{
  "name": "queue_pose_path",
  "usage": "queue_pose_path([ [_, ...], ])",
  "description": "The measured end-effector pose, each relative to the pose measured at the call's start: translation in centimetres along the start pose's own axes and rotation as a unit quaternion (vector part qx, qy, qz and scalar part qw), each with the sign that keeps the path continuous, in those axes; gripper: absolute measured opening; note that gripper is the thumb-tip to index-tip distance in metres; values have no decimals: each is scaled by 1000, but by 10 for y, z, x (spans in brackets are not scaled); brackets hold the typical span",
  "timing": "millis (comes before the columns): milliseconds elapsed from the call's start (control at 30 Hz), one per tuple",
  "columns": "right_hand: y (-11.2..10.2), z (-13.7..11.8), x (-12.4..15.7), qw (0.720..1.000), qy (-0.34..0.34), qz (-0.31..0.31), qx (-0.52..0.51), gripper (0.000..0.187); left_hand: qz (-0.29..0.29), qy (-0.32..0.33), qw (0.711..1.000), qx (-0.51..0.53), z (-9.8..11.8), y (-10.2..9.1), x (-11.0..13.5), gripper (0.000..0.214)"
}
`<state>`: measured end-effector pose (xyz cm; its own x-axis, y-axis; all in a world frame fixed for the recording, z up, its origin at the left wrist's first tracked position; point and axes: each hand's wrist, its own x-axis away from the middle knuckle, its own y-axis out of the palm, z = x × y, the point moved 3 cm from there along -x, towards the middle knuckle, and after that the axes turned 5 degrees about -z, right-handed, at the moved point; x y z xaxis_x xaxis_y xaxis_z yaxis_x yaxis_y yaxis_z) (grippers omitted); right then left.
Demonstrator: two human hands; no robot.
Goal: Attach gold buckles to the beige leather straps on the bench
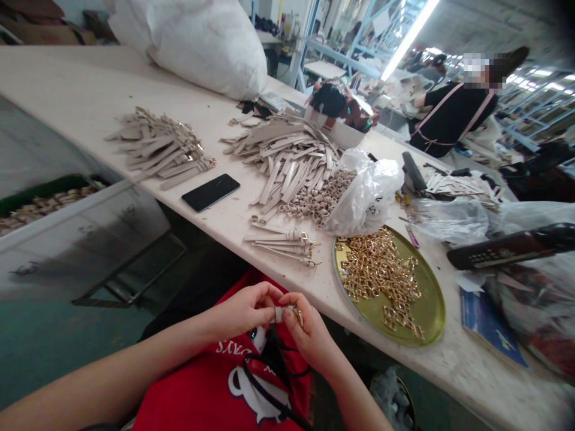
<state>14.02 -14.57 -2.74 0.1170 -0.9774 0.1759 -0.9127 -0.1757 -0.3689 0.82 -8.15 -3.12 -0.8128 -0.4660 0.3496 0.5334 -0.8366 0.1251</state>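
Note:
My left hand [245, 309] and my right hand [309, 335] meet over my lap, below the table edge. Both pinch a small beige strap loop [279, 313] with a gold buckle [297, 313] on it. On the table just beyond them lies a small row of finished straps with buckles [287, 242]. A round gold tray [431, 311] holding many gold buckles [381, 272] sits to the right. A heap of beige loops [317, 200] spills from a white plastic bag [366, 194].
Two piles of beige straps [157, 149] [287, 152], a black phone [210, 192], a large white sack [202, 42], a black calculator [507, 248] and a blue book [487, 326] lie on the table. A person in black [453, 114] works beyond. A bin of parts [40, 206] stands left.

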Motion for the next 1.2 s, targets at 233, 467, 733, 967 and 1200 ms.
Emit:
queue_pose_path([
  [233,7,3,-2,985,17,16,-172,26,5,-40,999,33,1,-2,-3,32],
  [467,11,5,-15,991,-22,86,-101,25,-9,-76,996,-39,10,-14,-3,41],
  [733,-14,1,-46,989,-8,147,-24,25,39,26,947,-318,40,-32,-41,34],
  [967,-60,14,-101,914,-75,277,285,18,189,110,842,-494,72,-90,-91,27],
  [1200,-49,39,-105,881,-99,302,351,29,367,-22,793,-486,85,-185,-145,28],
])
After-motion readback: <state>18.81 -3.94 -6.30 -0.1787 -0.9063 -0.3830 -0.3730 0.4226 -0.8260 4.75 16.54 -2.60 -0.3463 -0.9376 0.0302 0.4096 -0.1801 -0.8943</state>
